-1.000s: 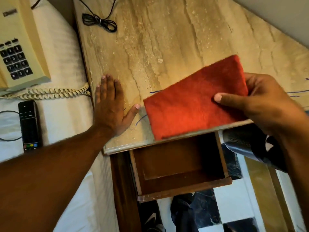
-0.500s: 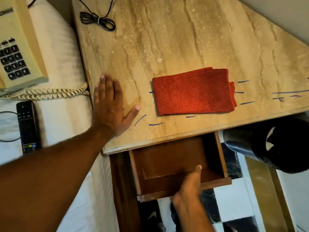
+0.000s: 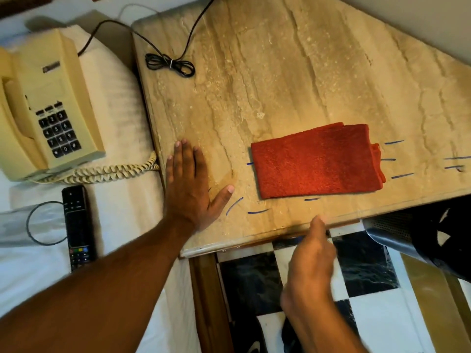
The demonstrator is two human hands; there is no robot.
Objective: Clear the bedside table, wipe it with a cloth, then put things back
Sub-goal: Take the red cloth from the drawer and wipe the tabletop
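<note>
With the folded red terry cloth (image 3: 316, 161) lying free on the beige stone-topped bench (image 3: 280, 72), wiping looks finished; both hands' fingers are spread and empty, so next comes fetching the cream push-button telephone (image 3: 43, 108) off the bed.

Right hand (image 3: 309, 263) motion-blurred (grip unreadable); dark bin (image 3: 428, 240) cut off at right edge

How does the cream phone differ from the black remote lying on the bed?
The phone is cream, broad and bulky, with a raised handset and dark number keys; the remote is black, slim and flat, with small coloured buttons near its lower end. The phone trails a coiled cord toward the table; the remote shows no cord of its own. Both lie on the white bedding, off the table.
</note>
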